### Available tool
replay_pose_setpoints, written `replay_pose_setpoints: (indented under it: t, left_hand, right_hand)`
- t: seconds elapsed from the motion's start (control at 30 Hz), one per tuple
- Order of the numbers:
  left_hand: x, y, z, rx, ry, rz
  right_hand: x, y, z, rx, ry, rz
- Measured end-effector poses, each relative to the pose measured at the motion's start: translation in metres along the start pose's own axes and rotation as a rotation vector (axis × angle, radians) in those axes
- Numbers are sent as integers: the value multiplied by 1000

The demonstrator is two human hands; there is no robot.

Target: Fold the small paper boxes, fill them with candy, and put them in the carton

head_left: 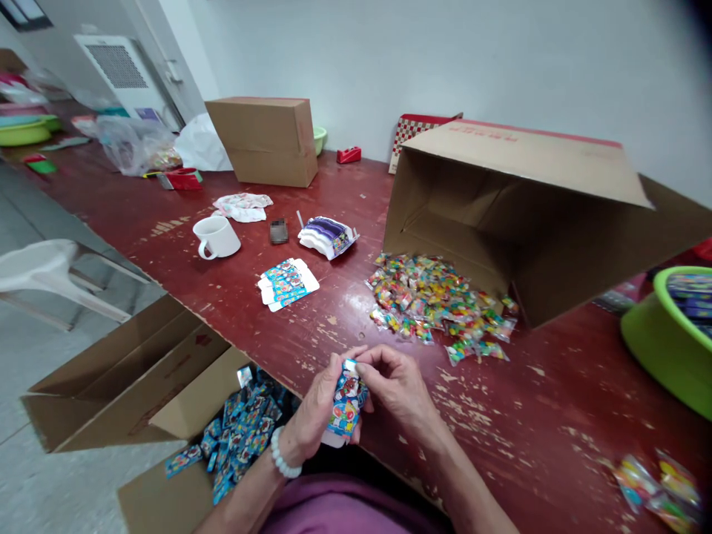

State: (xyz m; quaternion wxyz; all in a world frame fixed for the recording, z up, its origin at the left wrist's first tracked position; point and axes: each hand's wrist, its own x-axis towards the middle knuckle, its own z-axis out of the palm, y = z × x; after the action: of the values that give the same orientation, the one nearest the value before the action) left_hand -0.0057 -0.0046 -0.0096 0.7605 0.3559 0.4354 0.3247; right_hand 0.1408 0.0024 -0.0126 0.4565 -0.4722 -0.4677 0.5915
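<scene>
A small blue printed candy box point(345, 404) is held upright in front of me, over the table's near edge. My left hand point(317, 408) wraps around its side, fingers behind it. The thumb and fingers of my right hand point(394, 382) pinch its top end, where a white flap shows; the lower end has a white flap too. Beyond my hands lie flat blue cartons point(288, 285) in a small stack. A heap of clear candy packets point(434, 297) spills from a tipped cardboard box point(461, 215). Below left, an open carton point(167, 489) holds many similar blue boxes point(242, 430).
On the red table point(334, 326) stand a white mug point(216, 237), purple-and-white flat cartons point(328, 236) and a closed cardboard box point(267, 141). A green basin point(650, 334) is at right, near loose candy packets point(659, 486). A white stool point(50, 274) stands left.
</scene>
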Motion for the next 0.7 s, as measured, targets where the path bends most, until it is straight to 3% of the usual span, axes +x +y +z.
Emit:
replay_pose_setpoints:
  t: [0.17,0.3,0.37,0.47,0.57,0.63,0.7]
  left_hand:
    - [0,4,-6,106,-15,29]
    - [0,6,-8,165,4,40]
    - [2,6,-6,192,33,58]
    - [7,6,-3,185,73,101]
    - [15,6,-2,90,93,116]
    - [21,8,-5,-4,116,126]
    - [28,11,-12,-108,143,157]
  right_hand:
    - [-3,-1,-3,-48,-10,-34]
    - [-8,-5,-9,-167,-117,-152]
    - [-9,-6,-8,-309,-108,-257]
    - [-6,-4,-5,-535,-29,-409]
    - [8,3,-13,-558,5,-403]
    - [22,11,-29,-594,136,-377]
    - [36,21,-48,-800,315,-388]
